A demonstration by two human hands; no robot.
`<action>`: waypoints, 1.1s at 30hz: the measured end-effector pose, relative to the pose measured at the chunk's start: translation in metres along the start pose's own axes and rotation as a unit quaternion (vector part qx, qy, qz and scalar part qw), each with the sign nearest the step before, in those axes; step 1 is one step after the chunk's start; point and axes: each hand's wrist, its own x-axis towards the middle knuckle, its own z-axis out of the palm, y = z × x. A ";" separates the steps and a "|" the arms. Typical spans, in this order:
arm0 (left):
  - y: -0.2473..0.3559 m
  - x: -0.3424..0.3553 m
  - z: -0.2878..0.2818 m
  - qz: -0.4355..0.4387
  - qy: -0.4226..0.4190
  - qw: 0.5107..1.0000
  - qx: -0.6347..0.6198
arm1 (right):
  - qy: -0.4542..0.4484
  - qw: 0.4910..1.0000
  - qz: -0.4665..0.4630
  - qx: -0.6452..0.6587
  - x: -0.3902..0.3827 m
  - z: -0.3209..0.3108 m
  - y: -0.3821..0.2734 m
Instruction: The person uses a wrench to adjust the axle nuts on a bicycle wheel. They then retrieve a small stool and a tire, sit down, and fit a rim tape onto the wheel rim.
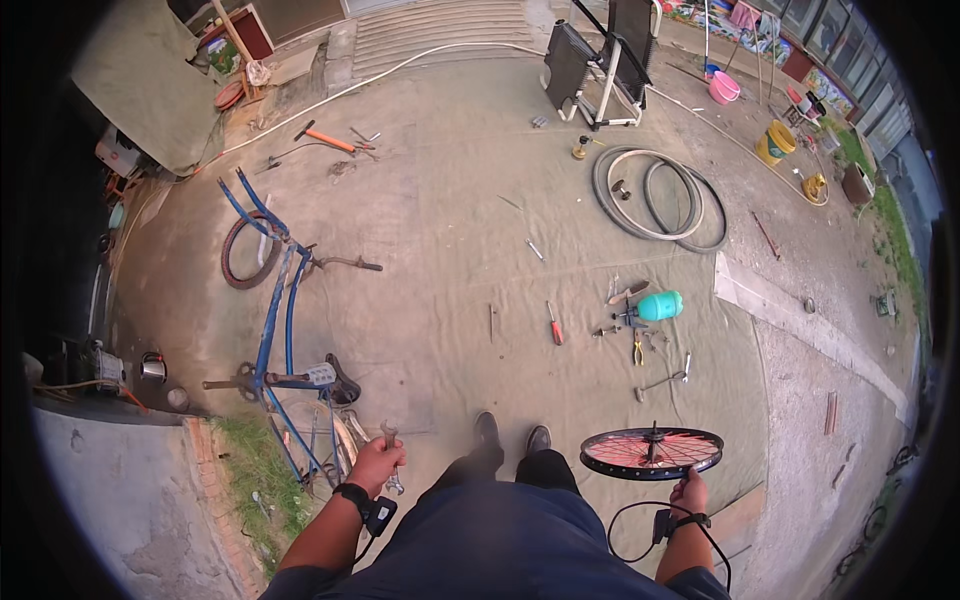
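My left hand [376, 466] is closed round a metal wrench [391, 436], whose head sticks up past my fingers. In my right hand [689, 492] I grip the rim of a small bicycle wheel [620, 437] with a black rim and red spokes, and no tire shows on it. The wheel is held nearly flat, its axle pointing up. Close to my left hand lies a blue bicycle frame [266, 340] with a black saddle [343, 380]. A wheel with a tire [250, 252] is at the frame's far end.
Ahead lie a red screwdriver [555, 325], yellow-handled pliers [638, 349], a turquoise bottle [660, 306] and a small wrench [535, 250]. Loose tires [612, 222] lie farther right. An orange pump [330, 138] lies far left, and a folding chair [600, 70] stands at the back.
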 end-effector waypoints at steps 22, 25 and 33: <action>0.057 0.047 0.052 0.020 0.101 0.992 -0.078 | -0.172 0.902 -0.191 -0.347 0.039 0.272 -0.143; 0.085 0.048 0.062 -0.003 0.102 0.993 -0.067 | -0.177 0.863 -0.211 -0.424 0.043 0.300 -0.148; 0.142 0.093 0.020 0.062 0.054 0.989 0.124 | -0.181 0.810 -0.217 -0.513 0.046 0.389 -0.168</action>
